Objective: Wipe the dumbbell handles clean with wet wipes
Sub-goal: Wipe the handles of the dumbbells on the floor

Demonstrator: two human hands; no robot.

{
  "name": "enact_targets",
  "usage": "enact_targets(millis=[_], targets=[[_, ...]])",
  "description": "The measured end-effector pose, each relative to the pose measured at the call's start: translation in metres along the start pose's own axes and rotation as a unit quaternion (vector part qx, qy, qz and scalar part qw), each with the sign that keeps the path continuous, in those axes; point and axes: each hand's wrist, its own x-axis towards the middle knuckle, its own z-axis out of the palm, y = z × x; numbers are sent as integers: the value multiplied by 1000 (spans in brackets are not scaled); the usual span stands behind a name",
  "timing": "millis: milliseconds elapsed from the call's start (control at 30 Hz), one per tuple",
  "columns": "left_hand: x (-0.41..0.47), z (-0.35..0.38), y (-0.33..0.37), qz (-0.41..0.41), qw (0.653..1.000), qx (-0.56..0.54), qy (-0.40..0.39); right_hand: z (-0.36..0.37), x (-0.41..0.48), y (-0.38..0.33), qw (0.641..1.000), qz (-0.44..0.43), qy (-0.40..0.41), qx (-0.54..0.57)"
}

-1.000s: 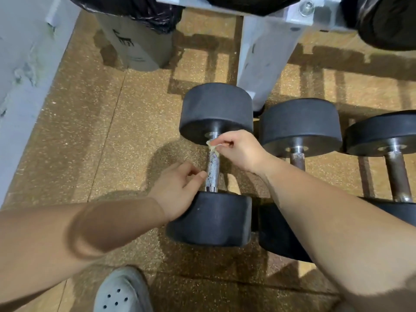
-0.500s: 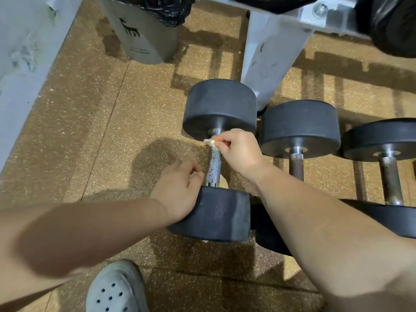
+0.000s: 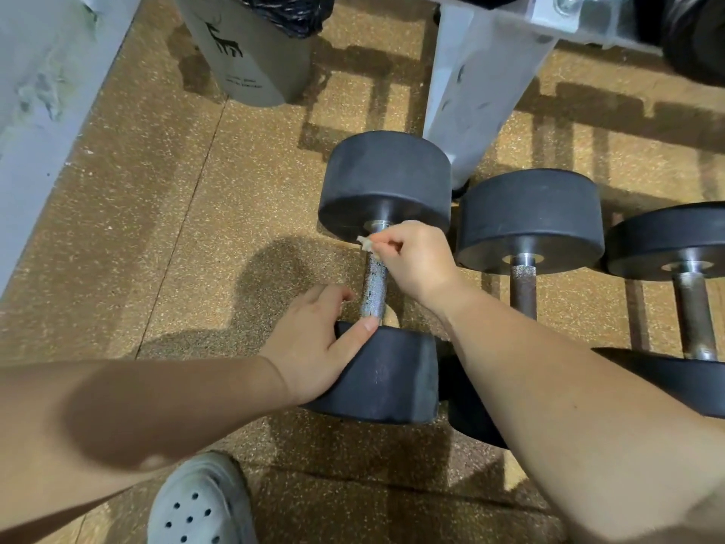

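Bin (image 3: 251, 49): way up past the left fingers, black liner in it, nothing to do with the job.
Shoe (image 3: 196, 504): grey clog on the floor (image 3: 137, 229), down below the left fingers.
Left hand (image 3: 314, 339): fingers hooked over the inner edge of the near head (image 3: 388, 374) of the left dumbbell (image 3: 384, 178), thumb laid along the top. Probably bracing it against rolling.
Handle (image 3: 374, 292): knurled steel, spotty, running from right by the left thumb up to the right fingers.
Wet wipe (image 3: 365, 243): tiny scrunched scrap, pressed onto the far end of that handle, just under the far head.
Right hand (image 3: 412, 261): fingers curled tight, pinching the wipe.
Middle handle (image 3: 523, 288): just right of the right fingers, brownish, nobody touching it.
Right handle (image 3: 694, 316): well off to the right of both sets of fingers, also untouched.
Progress: early-ish, going by the look of it. Mid-wipe on the first handle, working the far end. Likely still to do: the stretch down toward the left thumb, then the other two handles. Can't tell from here whether any of it is actually clean.
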Motion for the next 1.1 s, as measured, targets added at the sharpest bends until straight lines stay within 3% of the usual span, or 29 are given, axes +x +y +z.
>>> enact_targets(millis=[200, 300, 433, 500, 567, 667, 767, 833, 933, 1100], targets=[[0, 0, 0, 6, 1000, -5, -3, -13, -33, 8, 979, -94, -180, -19], [0, -1, 2, 0, 1000, 0, -11, -10, -17, 5, 983, -122, -118, -64], [1, -2, 1, -2, 1000, 0, -13, 2, 4, 0, 999, -22, 12, -30], [1, -3, -2, 3, 1000, -3, -19, 1, -7, 1, 1000, -17, -11, 0], [0, -2, -4, 7, 1000, -12, -19, -5, -26, 4, 995, -46, -87, 4], [-2, -4, -5, 48, 998, 1, 46, -10, -38, 10, 984, -76, -158, -36], [-5, -7, 7, 222, 967, 42, 115, -6, -21, 9, 991, -86, -96, -43], [-7, -5, 22, 303, 947, 78, 76, 0, -8, 6, 999, -13, -18, 39], [-6, 7, 32, 306, 937, 164, 21, 8, -8, 7, 976, 87, 9, 201], [-8, 9, 25, 298, 925, 236, 8, 4, -22, 18, 985, 33, -99, 134]])
